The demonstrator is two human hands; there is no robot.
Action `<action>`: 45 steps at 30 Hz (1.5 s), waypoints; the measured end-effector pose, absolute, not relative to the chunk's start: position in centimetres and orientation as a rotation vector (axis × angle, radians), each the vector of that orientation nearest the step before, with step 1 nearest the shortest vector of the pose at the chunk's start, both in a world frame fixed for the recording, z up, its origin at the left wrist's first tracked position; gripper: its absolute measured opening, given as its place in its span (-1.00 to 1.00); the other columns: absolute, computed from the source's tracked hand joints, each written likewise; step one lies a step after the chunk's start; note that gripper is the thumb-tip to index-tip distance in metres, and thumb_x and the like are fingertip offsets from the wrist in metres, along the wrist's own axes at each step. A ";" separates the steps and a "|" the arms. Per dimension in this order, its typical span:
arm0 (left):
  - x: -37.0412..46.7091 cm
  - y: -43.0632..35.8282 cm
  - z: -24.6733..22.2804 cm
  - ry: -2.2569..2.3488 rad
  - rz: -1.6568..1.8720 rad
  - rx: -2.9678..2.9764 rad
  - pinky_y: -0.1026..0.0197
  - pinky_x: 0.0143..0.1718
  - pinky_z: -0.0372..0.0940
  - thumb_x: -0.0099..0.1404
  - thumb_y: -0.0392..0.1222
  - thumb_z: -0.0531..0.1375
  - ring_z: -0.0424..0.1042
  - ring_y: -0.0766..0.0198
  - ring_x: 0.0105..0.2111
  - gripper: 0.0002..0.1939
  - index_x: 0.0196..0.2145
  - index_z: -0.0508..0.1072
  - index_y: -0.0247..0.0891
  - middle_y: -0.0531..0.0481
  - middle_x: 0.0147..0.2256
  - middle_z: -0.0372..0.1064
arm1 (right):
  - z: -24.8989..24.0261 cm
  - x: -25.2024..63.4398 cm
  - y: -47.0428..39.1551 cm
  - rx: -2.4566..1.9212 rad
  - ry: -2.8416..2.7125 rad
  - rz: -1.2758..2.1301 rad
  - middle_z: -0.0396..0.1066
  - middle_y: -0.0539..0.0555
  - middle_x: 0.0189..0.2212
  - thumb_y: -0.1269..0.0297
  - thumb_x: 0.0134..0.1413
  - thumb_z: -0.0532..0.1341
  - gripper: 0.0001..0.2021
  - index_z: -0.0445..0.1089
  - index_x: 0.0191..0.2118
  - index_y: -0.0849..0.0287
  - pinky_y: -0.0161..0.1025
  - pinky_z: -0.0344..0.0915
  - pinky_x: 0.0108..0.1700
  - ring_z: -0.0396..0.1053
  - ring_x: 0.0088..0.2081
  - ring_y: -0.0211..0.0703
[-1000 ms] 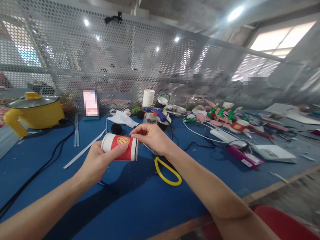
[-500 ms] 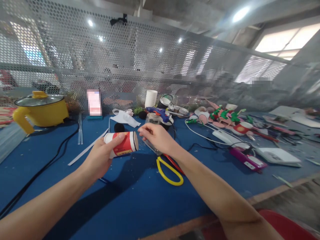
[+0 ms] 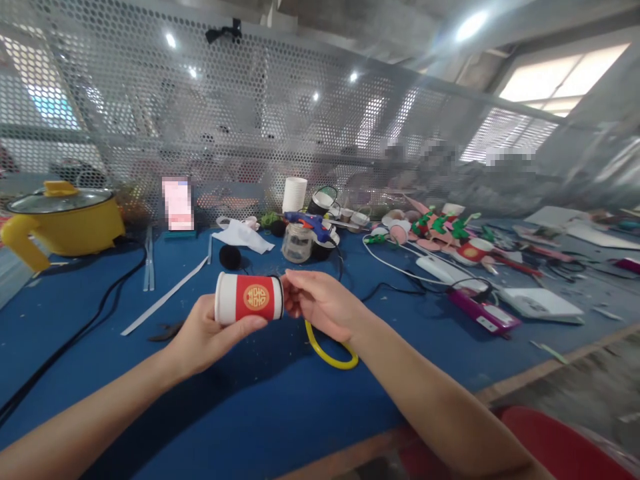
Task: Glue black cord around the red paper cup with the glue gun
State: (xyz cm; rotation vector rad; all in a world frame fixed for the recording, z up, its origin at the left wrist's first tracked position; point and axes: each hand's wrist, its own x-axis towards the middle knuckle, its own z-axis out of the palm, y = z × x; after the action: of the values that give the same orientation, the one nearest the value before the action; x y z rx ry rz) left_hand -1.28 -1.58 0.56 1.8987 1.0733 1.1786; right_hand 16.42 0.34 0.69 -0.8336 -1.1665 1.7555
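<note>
A white paper cup (image 3: 226, 298) with a red band and gold emblem lies sideways in my left hand (image 3: 203, 337), fingers wrapped around it. A thin black strip (image 3: 281, 298) runs along the edge at the cup's right end. My right hand (image 3: 325, 303) is at that end, fingers curled close against the edge; what they pinch, if anything, is hidden. Below my right hand shows a yellow loop handle (image 3: 335, 363), the rest of its tool covered. A dark pair of pliers (image 3: 165, 331) lies left of my left hand, partly hidden. Behind the cup rests a black ball (image 3: 230, 257).
A blue glue gun (image 3: 307, 223) lies across a clear jar (image 3: 297, 245). At left stand a yellow electric pot (image 3: 80, 227) and a phone (image 3: 178, 207). White strips (image 3: 165, 297) and cloth (image 3: 243, 235) lie behind. Rightward are a purple power strip (image 3: 483, 312), cables and pink-green crafts (image 3: 445, 230).
The cup has turned in my left hand, bringing the gold emblem into view. My right hand has moved in from just off the cup's end to its edge. The view has shifted slightly.
</note>
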 end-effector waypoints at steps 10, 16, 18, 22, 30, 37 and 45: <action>-1.8 -1.1 0.5 0.909 0.980 2.089 0.23 -0.38 0.28 -0.10 -0.21 0.30 0.39 0.19 -0.48 -0.83 -0.44 0.53 -0.22 -0.05 -0.50 0.47 | 0.2 16.3 0.4 -0.871 -1.118 1.768 0.18 -0.11 -0.74 0.32 -0.17 0.16 -0.83 0.19 -0.64 0.23 -0.38 -0.02 -0.57 0.11 -0.67 -0.42; -1.2 -1.1 1.2 0.907 0.877 1.209 0.36 -0.54 0.22 0.03 -0.01 0.20 0.34 0.33 -0.58 -0.71 -0.45 0.51 -0.33 -0.04 -0.54 0.44 | 0.1 16.3 -0.3 -0.938 -1.522 1.364 0.21 -0.09 -0.66 0.32 -0.07 0.12 -0.85 0.24 -0.57 0.24 -0.39 0.09 -0.48 0.14 -0.58 -0.41; -1.0 -1.0 1.3 0.918 0.878 1.093 0.37 -0.52 0.21 0.04 -0.05 0.21 0.35 0.34 -0.56 -0.73 -0.44 0.50 -0.35 -0.05 -0.52 0.45 | 0.3 16.4 -0.4 -0.974 -1.658 1.207 0.21 -0.07 -0.62 0.31 -0.04 0.10 -0.85 0.24 -0.55 0.23 -0.37 0.13 -0.44 0.17 -0.53 -0.38; -0.9 -1.1 1.1 0.950 0.928 1.142 0.38 -0.46 0.21 0.01 -0.14 0.25 0.35 0.35 -0.53 -0.82 -0.44 0.49 -0.30 0.01 -0.51 0.46 | 0.6 16.8 -0.5 -1.071 -1.762 0.801 0.31 0.03 -0.43 0.22 0.07 0.02 -0.81 0.28 -0.38 0.21 -0.29 0.20 -0.32 0.27 -0.38 -0.26; -0.9 -1.3 0.8 0.993 0.929 1.173 0.38 -0.51 0.19 -0.03 -0.14 0.27 0.33 0.38 -0.58 -0.84 -0.52 0.45 -0.30 0.09 -0.59 0.42 | 0.2 16.2 -1.6 -0.752 -2.013 0.708 0.26 0.12 -0.04 0.30 0.17 -0.12 -0.70 0.16 -0.02 0.17 -0.16 0.06 0.07 0.14 0.05 -0.20; -0.4 -1.4 0.7 1.070 0.941 1.058 0.40 -0.59 0.17 -0.02 -0.21 0.26 0.33 0.41 -0.65 -0.89 -0.56 0.44 -0.31 0.10 -0.64 0.41 | 0.1 15.8 -1.7 -0.750 -2.045 0.785 0.27 0.11 -0.02 0.30 0.18 -0.15 -0.68 0.11 0.02 0.17 -0.14 0.07 0.07 0.15 0.05 -0.21; -0.5 -1.0 1.1 1.160 0.967 1.046 0.39 -0.60 0.18 -0.04 -0.20 0.26 0.35 0.37 -0.65 -0.83 -0.66 0.40 -0.31 0.06 -0.66 0.42 | 3.8 20.5 5.9 -1.230 -1.559 0.157 0.39 0.13 -0.34 0.20 0.05 0.05 -0.79 0.30 -0.34 0.23 -0.20 0.23 -0.17 0.34 -0.30 -0.18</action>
State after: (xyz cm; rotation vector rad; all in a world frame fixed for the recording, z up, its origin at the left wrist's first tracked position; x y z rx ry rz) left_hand -0.47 -1.05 1.12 1.0461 1.1601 0.9668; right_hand 20.50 5.87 3.82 -1.2302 -1.5588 0.1574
